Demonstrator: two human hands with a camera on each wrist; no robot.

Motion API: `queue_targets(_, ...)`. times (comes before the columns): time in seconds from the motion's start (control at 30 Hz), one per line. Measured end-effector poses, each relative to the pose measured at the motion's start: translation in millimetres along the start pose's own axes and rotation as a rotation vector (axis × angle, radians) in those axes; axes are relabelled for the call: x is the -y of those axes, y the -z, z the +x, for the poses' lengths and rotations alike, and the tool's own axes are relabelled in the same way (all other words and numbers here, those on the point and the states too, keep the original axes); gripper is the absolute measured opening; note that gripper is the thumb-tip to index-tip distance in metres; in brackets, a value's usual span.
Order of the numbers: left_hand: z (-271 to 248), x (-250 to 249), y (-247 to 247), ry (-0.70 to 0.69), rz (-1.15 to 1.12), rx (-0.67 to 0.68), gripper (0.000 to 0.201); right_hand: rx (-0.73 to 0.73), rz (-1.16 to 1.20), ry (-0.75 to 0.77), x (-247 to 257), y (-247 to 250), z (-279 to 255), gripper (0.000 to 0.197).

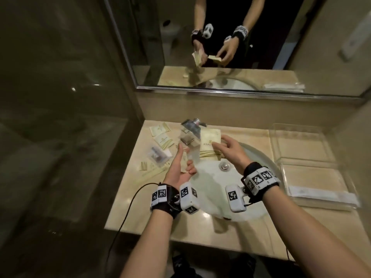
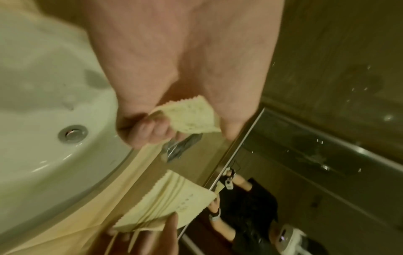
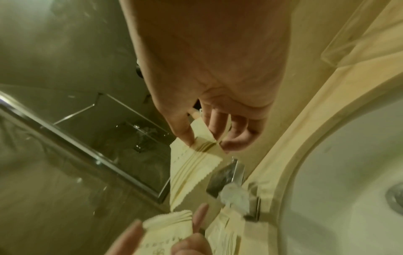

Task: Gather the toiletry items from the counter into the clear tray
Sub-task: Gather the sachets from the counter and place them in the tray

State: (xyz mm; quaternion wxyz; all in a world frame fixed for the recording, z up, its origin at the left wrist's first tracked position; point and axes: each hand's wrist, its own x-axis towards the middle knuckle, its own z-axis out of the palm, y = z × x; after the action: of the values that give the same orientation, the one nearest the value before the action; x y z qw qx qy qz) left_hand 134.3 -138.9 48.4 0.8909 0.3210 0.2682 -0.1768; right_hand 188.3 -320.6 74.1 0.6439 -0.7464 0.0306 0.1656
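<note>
Two hands each hold a flat cream packet over the sink [image 1: 210, 189]. The right hand [image 1: 233, 152] pinches a long packet [image 1: 210, 144] by its striped end; the left hand [image 1: 179, 169] curls round a small packet [image 2: 191, 119]. More packets [image 1: 162, 140] lie far left on the counter [image 1: 200, 227]. The clear tray [image 1: 313, 171] sits well apart, far right. A loose pinch could drop a packet into the wet sink.

Cream matt paper sachets [image 1: 210, 144] with pinked edges are seen on a glossy beige stone bench [image 1: 200, 227]; the glossy white ceramic basin [image 1: 210, 187] carries a polished metal drain [image 1: 224, 166]; the tray [image 1: 313, 177] is clear plastic.
</note>
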Motion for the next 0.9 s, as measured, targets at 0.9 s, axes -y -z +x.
queue_targets(0.9, 73.8, 198.5, -200.2, -0.099, 0.805, -0.061, 0.035, -0.250, 0.049, -0.142, -75.0, 294.8, -86.2, 0.032)
